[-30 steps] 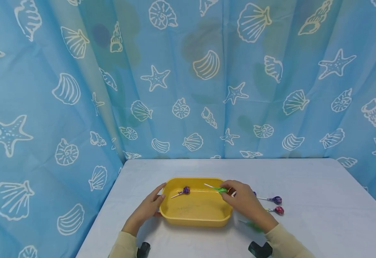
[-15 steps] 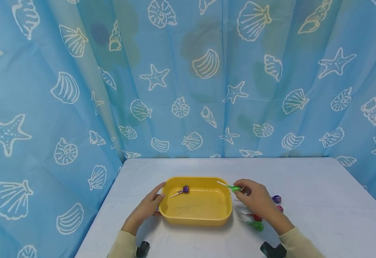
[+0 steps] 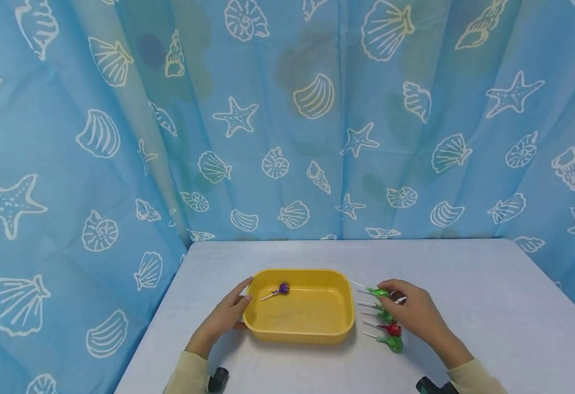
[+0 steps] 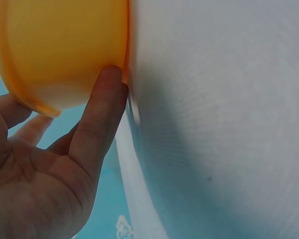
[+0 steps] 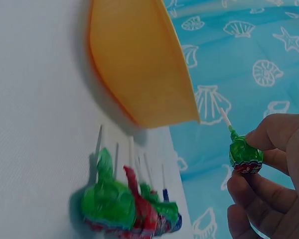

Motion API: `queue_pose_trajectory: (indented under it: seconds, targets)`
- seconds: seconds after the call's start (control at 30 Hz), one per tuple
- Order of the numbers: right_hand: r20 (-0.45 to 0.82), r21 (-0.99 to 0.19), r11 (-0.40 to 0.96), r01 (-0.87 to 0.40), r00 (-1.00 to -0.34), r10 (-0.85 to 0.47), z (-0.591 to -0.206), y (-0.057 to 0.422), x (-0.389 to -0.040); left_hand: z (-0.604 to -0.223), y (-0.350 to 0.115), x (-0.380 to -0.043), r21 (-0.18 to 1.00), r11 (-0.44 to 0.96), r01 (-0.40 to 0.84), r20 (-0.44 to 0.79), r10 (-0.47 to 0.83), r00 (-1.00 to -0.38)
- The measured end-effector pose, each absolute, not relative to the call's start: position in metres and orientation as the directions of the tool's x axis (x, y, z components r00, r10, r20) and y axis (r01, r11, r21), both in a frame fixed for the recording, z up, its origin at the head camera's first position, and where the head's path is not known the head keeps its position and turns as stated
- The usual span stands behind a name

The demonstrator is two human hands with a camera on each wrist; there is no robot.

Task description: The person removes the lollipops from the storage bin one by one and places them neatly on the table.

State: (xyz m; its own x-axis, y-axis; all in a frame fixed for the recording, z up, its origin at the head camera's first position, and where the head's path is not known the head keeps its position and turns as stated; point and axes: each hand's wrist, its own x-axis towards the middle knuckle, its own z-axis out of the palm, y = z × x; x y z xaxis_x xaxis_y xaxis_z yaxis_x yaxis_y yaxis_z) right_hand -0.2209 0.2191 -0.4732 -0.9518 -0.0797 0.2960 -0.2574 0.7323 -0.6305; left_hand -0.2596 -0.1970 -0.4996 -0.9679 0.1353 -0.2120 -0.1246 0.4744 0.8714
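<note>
A wrapped green lollipop (image 5: 245, 154) is pinched between the thumb and fingers of my right hand (image 3: 415, 309), stick pointing left, just right of a yellow tub (image 3: 299, 338). Beneath that hand lies a row of lollipops, sticks toward the tub: a red one (image 3: 392, 329) and a green one (image 3: 394, 344) show nearest me. Part of the row is hidden by the hand. My left hand (image 3: 223, 317) grips the tub's left end, thumb at the rim. In the left wrist view, one finger (image 4: 97, 117) lies along the tub's outer side. A purple lollipop (image 3: 283, 288) lies inside the tub.
The white tabletop (image 3: 504, 295) extends on both sides of the tub. Behind and to the left hangs a blue shell-print curtain (image 3: 268, 137). In the right wrist view, a blue-wrapped lollipop (image 5: 176, 222) shows at the row's far end.
My right hand has carried the green lollipop right, from over the tub's right end to above the row, uncovering the nearer lollipops. The left hand stays on the tub.
</note>
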Motion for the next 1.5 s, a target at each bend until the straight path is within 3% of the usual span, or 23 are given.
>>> queue_pose_trajectory:
  seconds: [0.47,1.5]
  targets:
    - [0.281,-0.606,0.762,-0.226,-0.958,-0.06,-0.492,0.245,-0.212,-0.5,-0.198,-0.26,0.871,0.476,-0.121,-0.208,0.136,-0.969]
    - [0.083,-0.63,0.773,-0.076,-0.996,-0.031,-0.517,0.284,-0.186,-0.498,-0.196,-0.258,0.878,0.463,-0.119,-0.204,0.138,-0.969]
